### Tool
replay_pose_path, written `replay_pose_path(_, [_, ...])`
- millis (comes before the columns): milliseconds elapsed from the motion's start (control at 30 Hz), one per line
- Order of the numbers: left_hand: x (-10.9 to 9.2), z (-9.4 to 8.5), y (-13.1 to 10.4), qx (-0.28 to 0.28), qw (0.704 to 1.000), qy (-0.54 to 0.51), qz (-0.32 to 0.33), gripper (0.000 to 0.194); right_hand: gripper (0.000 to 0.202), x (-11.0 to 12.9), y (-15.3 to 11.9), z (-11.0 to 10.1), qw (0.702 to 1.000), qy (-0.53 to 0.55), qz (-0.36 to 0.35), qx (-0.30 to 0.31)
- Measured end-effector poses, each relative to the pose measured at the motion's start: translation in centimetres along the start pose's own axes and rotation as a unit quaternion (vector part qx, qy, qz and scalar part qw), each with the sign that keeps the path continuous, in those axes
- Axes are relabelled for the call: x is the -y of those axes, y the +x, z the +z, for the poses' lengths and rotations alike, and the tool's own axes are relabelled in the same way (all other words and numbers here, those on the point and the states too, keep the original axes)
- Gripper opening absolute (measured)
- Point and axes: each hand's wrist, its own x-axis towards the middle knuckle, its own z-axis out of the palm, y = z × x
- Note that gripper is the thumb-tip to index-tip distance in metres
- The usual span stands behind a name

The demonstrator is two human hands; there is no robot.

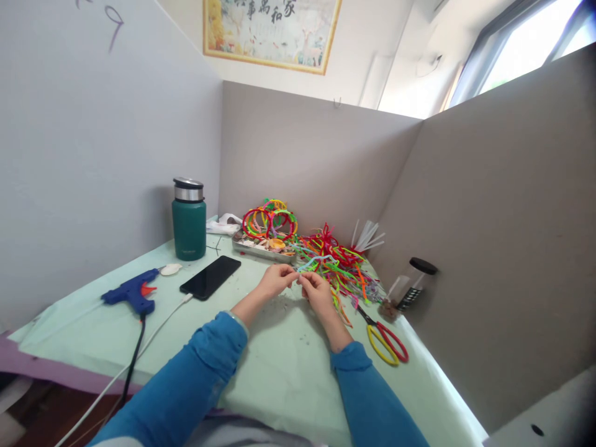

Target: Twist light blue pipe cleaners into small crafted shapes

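Above the middle of the worktop [279, 347], the fingers of the left hand [278, 279] and right hand [319, 293] are closed in a pinch, their tips nearly meeting on a light-blue fuzzy stem [317, 259]. From this pinch the stem points away from the person and to the right, its long axis bent in a shallow curve that runs out over the pile; its held end is largely hidden by the fingertips.

Just beyond the hands and to the right lies the pile of coloured fuzzy stems [342, 264], pointing many ways, with white sticks [367, 237] fanned at its far edge. Behind the left hand, a metal tray [263, 251] holds small pieces and coloured rings [270, 222]. Right of the right hand, the scissors [384, 341] point their blades away and leftward, towards the pile; farther right, a clear jar [404, 295] with a black lid tilts near the partition. To the left, a phone [211, 277] lies aslant with a white cable at its near end, a green bottle [189, 226] stands upright behind it, and a blue glue gun [133, 292] points its nozzle towards a small white piece [171, 269].
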Motion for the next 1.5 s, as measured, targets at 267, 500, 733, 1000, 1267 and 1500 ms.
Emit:
replay_pose_path(267, [-0.7, -0.4, -0.3, 0.049, 0.996, -0.039, -0.056, 0.037, 0.028, -0.2, 0.1, -0.2, 1.0, 0.001, -0.016, -0.014])
replay_pose_path(500, [-0.8, -0.6, -0.3, 0.069, 0.996, -0.003, -0.06, 0.041, 0.027, -0.6, 0.3, -0.4, 0.999, -0.011, -0.039, -0.011])
replay_pose_path(733, [-0.4, -0.7, -0.2, 0.088, 0.996, -0.007, -0.031, 0.041, 0.035, 0.2, 0.2, -0.7, 0.999, 0.015, 0.004, -0.031])
replay_pose_path(1000, [-0.2, -0.6, -0.6, 0.149, 0.989, 0.01, -0.015, 0.035, 0.033, 0.3, 0.2, -1.0, 0.998, 0.039, -0.01, -0.052])
replay_pose_path(1267, [-0.6, -0.5, -0.5, 0.139, 0.99, -0.023, -0.027, 0.035, 0.034, -0.8, 0.6, -1.1, 0.997, 0.042, -0.02, -0.061])
replay_pose_path(1500, [-0.7, -0.5, -0.4, 0.115, 0.993, -0.03, -0.011, 0.033, 0.031, -0.5, 0.5, -1.1, 0.998, 0.033, -0.018, -0.056])
